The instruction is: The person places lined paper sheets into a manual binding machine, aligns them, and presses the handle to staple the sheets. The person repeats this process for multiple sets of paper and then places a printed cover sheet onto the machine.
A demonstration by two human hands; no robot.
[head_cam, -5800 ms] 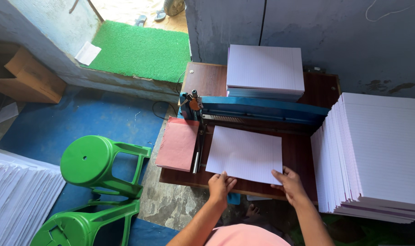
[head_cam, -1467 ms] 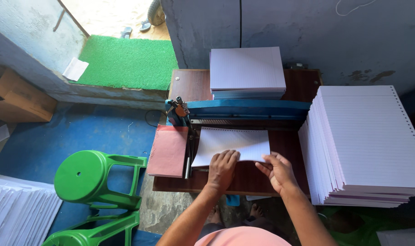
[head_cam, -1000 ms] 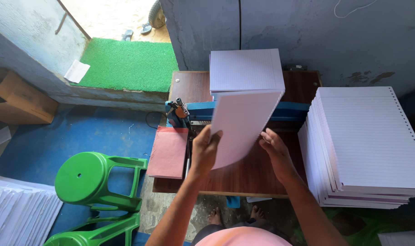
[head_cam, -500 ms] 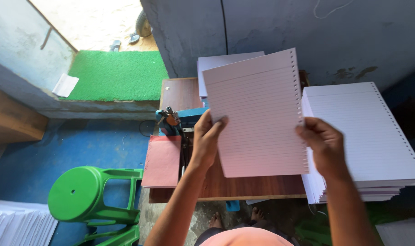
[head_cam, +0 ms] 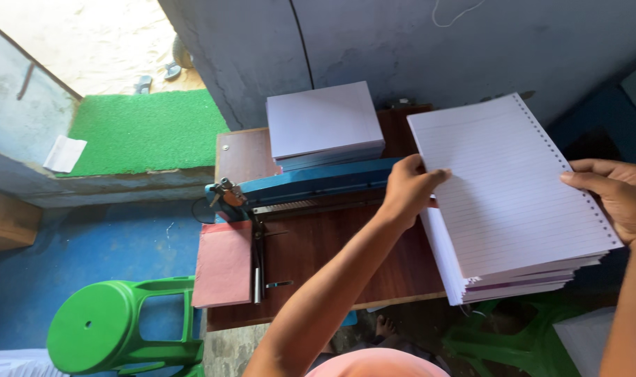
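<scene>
My left hand (head_cam: 407, 192) and my right hand (head_cam: 609, 197) hold a sheaf of ruled white sheets (head_cam: 503, 183) with punched holes along its right edge. The left hand grips its left edge, the right hand its right edge. The sheaf lies on top of a tall stack of the same ruled paper (head_cam: 513, 286) at the right of the wooden table (head_cam: 318, 255). A blue punching machine (head_cam: 311, 187) crosses the table behind my left arm.
A stack of plain white paper (head_cam: 323, 124) rests behind the machine. A pinkish-red card (head_cam: 223, 264) lies at the table's left edge. A green plastic stool (head_cam: 112, 329) stands lower left, a green mat (head_cam: 140, 131) beyond it, and another green stool (head_cam: 513, 338) under the ruled stack.
The sheets were pulled from under the machine, lifted upright, then carried right and laid onto the ruled stack. My view shifted right with them.
</scene>
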